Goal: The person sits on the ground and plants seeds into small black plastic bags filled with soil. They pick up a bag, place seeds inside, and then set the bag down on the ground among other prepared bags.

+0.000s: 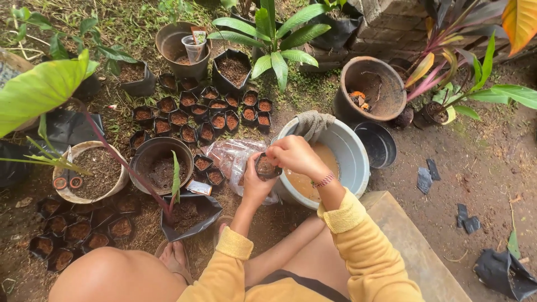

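Both hands are gripping one small black soil-filled seedling bag [264,166], the left hand [254,182] cupping it from below and the right hand [295,156] pinching its rim, just beside a grey bucket [358,162] of brown water and near rows of filled bags [207,112].

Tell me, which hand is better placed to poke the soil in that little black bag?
Probably the right hand. Its fingers are already on top of the small black seedling bag, at the open soil. The left hand is cupped under and around the bag, holding it up, so it looks busy.
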